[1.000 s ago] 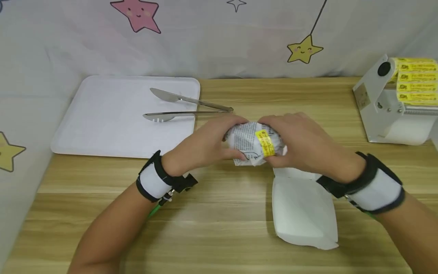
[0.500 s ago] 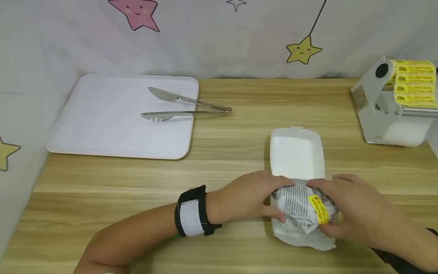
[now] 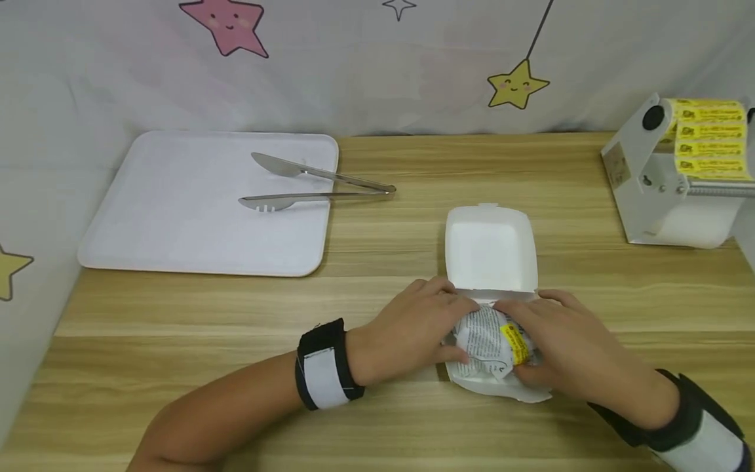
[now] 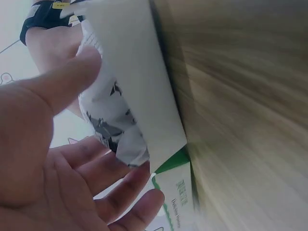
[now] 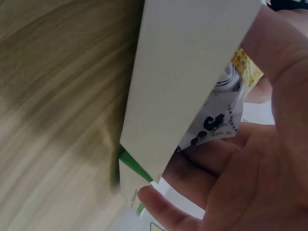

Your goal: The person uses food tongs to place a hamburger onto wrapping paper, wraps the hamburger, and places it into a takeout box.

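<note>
A burger wrapped in printed paper [image 3: 485, 339] with a yellow label sits in the near half of an open white clamshell box [image 3: 491, 250], whose lid lies back on the far side. My left hand [image 3: 407, 335] holds the burger from the left, thumb in front and fingers behind. From the right, my right hand [image 3: 580, 353] holds it the same way, thumb by the label. Both wrist views show the box wall [image 4: 137, 77] hiding the lower part of the bundle, with the printed paper [image 5: 216, 115] showing between box edge and fingers.
A white tray [image 3: 177, 216] stands at the back left, with metal tongs [image 3: 330, 195] lying across its right edge. A label dispenser [image 3: 678, 177] with a roll of yellow stickers is at the back right. Behind the wooden table [image 3: 383, 249] hangs a star-patterned cloth [image 3: 354, 72].
Both hands have carried the wrapped burger right and toward me, from beyond the box down into its near half. The box has since shifted slightly left and away, its lid now in sight.
</note>
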Demonstrator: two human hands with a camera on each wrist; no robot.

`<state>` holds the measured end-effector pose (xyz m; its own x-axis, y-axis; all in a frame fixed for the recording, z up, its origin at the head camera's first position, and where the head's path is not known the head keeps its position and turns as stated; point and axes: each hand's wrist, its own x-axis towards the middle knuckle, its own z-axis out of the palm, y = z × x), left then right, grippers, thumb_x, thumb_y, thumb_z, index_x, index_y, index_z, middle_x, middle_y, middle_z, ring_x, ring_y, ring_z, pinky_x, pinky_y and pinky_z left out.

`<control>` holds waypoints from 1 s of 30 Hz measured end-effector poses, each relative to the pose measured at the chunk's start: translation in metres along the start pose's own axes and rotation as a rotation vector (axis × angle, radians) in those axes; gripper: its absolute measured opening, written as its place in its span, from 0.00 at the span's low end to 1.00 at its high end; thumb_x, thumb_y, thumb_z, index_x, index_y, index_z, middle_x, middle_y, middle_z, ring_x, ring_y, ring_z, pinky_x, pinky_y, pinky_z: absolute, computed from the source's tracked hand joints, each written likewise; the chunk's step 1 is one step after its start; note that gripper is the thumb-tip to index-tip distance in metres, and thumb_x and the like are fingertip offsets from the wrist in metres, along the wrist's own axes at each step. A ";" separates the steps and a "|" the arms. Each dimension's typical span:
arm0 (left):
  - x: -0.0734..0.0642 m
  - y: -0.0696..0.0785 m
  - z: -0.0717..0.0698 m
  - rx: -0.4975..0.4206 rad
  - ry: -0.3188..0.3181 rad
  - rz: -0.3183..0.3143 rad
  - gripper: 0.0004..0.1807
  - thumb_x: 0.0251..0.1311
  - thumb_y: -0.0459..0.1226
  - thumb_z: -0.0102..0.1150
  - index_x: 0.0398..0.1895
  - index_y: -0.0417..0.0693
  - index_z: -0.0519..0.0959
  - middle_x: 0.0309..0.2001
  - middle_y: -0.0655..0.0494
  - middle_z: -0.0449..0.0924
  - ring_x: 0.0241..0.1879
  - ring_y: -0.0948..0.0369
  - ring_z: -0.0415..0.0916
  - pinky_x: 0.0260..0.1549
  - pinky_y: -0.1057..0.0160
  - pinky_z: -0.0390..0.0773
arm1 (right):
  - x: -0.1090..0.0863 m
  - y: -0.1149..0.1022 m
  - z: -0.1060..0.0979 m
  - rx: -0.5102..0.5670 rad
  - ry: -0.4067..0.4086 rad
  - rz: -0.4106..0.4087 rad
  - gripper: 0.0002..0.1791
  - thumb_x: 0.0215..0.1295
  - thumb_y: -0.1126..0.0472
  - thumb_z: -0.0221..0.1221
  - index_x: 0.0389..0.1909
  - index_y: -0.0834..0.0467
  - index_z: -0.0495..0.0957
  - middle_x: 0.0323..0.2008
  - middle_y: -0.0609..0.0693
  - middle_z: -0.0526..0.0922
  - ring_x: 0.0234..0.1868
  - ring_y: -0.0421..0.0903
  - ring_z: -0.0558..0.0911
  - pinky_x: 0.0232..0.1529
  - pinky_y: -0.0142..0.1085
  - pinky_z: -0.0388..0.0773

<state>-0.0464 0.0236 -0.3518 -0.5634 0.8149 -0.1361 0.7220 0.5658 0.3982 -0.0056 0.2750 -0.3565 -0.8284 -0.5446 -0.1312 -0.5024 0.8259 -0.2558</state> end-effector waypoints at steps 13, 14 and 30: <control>-0.008 -0.030 -0.017 -0.250 0.083 0.030 0.19 0.74 0.27 0.58 0.64 0.47 0.82 0.61 0.56 0.85 0.62 0.58 0.78 0.66 0.62 0.76 | 0.005 0.001 0.002 0.008 -0.009 0.015 0.48 0.39 0.52 0.86 0.64 0.61 0.79 0.59 0.57 0.85 0.60 0.58 0.83 0.66 0.62 0.73; -0.007 -0.032 -0.016 -0.239 0.087 0.025 0.18 0.72 0.28 0.61 0.62 0.48 0.83 0.60 0.56 0.85 0.60 0.58 0.79 0.65 0.62 0.77 | 0.006 0.001 0.002 0.009 -0.009 0.015 0.48 0.39 0.52 0.86 0.65 0.61 0.78 0.60 0.57 0.85 0.61 0.59 0.83 0.66 0.62 0.73; 0.010 -0.038 -0.006 -0.223 0.184 0.084 0.08 0.67 0.34 0.70 0.47 0.51 0.88 0.45 0.61 0.87 0.48 0.64 0.78 0.51 0.67 0.79 | 0.011 -0.001 0.003 0.037 0.033 0.010 0.45 0.36 0.55 0.88 0.61 0.58 0.84 0.54 0.51 0.90 0.54 0.55 0.83 0.57 0.56 0.74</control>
<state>-0.0823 0.0095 -0.3625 -0.5836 0.8095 0.0641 0.6744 0.4392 0.5936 -0.0134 0.2676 -0.3601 -0.8414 -0.5306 -0.1020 -0.4851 0.8250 -0.2900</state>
